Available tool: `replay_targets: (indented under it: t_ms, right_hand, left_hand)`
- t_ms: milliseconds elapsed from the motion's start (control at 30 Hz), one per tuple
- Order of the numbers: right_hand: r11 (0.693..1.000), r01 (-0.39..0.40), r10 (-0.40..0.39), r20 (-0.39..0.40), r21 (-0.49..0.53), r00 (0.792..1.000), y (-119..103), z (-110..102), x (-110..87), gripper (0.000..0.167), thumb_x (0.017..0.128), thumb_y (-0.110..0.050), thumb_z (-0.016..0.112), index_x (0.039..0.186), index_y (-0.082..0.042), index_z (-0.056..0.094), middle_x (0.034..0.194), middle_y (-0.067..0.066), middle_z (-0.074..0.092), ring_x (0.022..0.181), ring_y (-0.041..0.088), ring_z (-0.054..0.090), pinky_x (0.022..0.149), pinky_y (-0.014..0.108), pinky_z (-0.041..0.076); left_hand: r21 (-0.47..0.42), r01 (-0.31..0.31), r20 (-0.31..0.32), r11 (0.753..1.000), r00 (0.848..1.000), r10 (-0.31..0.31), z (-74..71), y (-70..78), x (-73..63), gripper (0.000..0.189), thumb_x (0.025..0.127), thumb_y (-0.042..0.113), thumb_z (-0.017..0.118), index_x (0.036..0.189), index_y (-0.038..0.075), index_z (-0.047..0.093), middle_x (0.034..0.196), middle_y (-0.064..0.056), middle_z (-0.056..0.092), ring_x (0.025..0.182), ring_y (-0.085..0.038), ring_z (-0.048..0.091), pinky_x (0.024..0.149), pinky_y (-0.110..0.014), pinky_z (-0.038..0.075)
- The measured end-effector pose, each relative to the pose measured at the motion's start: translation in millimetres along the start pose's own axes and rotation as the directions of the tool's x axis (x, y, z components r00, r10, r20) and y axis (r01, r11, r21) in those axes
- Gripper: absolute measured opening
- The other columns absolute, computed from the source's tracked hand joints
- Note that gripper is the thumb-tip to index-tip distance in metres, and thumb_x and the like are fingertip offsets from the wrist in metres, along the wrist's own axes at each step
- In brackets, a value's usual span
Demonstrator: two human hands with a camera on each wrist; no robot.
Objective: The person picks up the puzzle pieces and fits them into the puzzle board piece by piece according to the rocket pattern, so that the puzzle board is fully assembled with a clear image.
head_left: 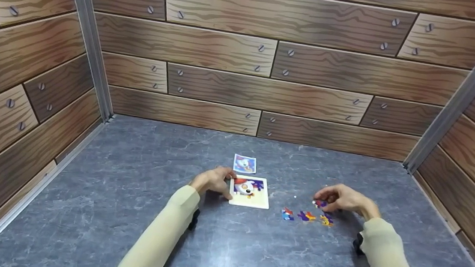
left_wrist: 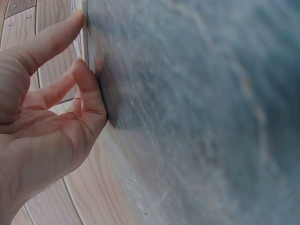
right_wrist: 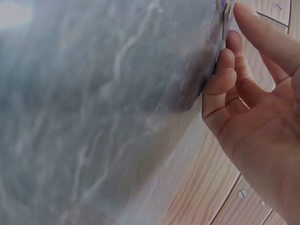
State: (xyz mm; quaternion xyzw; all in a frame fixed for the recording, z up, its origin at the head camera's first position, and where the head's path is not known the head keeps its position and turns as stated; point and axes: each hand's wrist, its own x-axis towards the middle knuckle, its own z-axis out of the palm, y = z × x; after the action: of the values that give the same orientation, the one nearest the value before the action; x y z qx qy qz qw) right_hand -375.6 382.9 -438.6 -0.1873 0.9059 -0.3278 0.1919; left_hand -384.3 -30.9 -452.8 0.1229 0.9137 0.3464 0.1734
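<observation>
A cream puzzle board lies on the table, partly filled with a white cartoon figure on red and purple. My left hand holds its left edge, fingers at the far corner and thumb at the near one. In the left wrist view the thumb meets the board's edge while other fingers curl down to the tabletop. On the right, my right hand pinches a purple and red puzzle piece low over the table. Loose pieces lie just nearer: a blue-red one, a purple-orange one and a yellow-purple one.
Behind the board lies a picture card with a similar figure. A tiny white bit sits between board and pieces. The grey marbled table is enclosed by wood-patterned walls at the back and sides.
</observation>
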Motion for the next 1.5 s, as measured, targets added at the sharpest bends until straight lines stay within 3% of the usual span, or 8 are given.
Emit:
replay_targets:
  t_ms: [200, 467, 700, 1000, 1233, 1500]
  right_hand:
    - [1.000, -0.004, 0.004, -0.007, -0.028, 1.000, 0, 2, 4.1, 0.037, 0.082, -0.006, 0.076, 0.117, 0.000, 0.067, 0.104, 0.014, 0.064, 0.089, 0.018, 0.054, 0.070, 0.023, 0.048]
    - [0.999, -0.050, 0.049, -0.020, -0.007, 0.999, -4, 4, 5.5, 0.032, 0.082, -0.004, 0.074, 0.113, -0.001, 0.066, 0.100, 0.010, 0.061, 0.087, 0.017, 0.050, 0.069, 0.025, 0.045]
    - [1.000, -0.013, 0.013, -0.057, 0.014, 0.998, -4, 8, 5.8, 0.031, 0.079, 0.002, 0.073, 0.109, 0.001, 0.064, 0.094, 0.011, 0.060, 0.083, 0.016, 0.050, 0.069, 0.025, 0.044]
    - [0.997, -0.003, 0.013, -0.127, 0.081, 0.992, -9, 15, 9.8, 0.023, 0.082, 0.004, 0.068, 0.105, 0.003, 0.063, 0.090, 0.011, 0.059, 0.078, 0.016, 0.051, 0.064, 0.027, 0.046]
    - [0.989, -0.055, 0.071, -0.113, 0.139, 0.991, -15, 19, 13.5, 0.022, 0.086, 0.003, 0.065, 0.108, 0.001, 0.062, 0.100, 0.011, 0.065, 0.079, 0.017, 0.054, 0.066, 0.029, 0.047]
    - [0.959, -0.124, 0.158, -0.116, 0.257, 0.981, -27, 25, 20.6, 0.026, 0.092, -0.007, 0.065, 0.117, -0.001, 0.062, 0.098, 0.005, 0.066, 0.081, 0.014, 0.058, 0.065, 0.028, 0.050]
  left_hand:
    - [-0.015, 0.007, -0.003, 1.000, 1.000, -0.007, 0.4, -1.4, 0.3, 0.059, 0.074, 0.009, 0.085, 0.127, 0.012, 0.058, 0.134, -0.011, 0.052, 0.125, -0.026, 0.046, 0.109, -0.043, 0.037]
    - [0.028, -0.039, -0.010, 0.999, 0.999, 0.039, -1.6, 0.7, -1.8, 0.059, 0.074, 0.009, 0.085, 0.127, 0.010, 0.058, 0.133, -0.012, 0.054, 0.124, -0.027, 0.047, 0.109, -0.043, 0.038]
    - [0.010, -0.006, -0.005, 1.000, 1.000, 0.006, -1.1, 0.7, -1.3, 0.059, 0.074, 0.009, 0.085, 0.126, 0.012, 0.059, 0.134, -0.011, 0.052, 0.124, -0.026, 0.046, 0.109, -0.043, 0.037]
    - [0.032, -0.017, -0.005, 0.999, 1.000, 0.017, 1.4, -1.9, -1.4, 0.058, 0.074, 0.009, 0.085, 0.126, 0.012, 0.060, 0.133, -0.012, 0.052, 0.123, -0.027, 0.046, 0.108, -0.043, 0.037]
    - [0.002, -0.009, 0.001, 1.000, 1.000, 0.009, -0.5, -0.3, -1.5, 0.059, 0.073, 0.009, 0.085, 0.127, 0.012, 0.060, 0.134, -0.012, 0.052, 0.124, -0.027, 0.046, 0.109, -0.044, 0.037]
    - [-0.033, 0.003, 0.016, 0.999, 1.000, -0.002, -2.0, 1.3, -2.0, 0.061, 0.074, 0.009, 0.084, 0.129, 0.012, 0.058, 0.136, -0.011, 0.052, 0.127, -0.027, 0.045, 0.110, -0.044, 0.036]
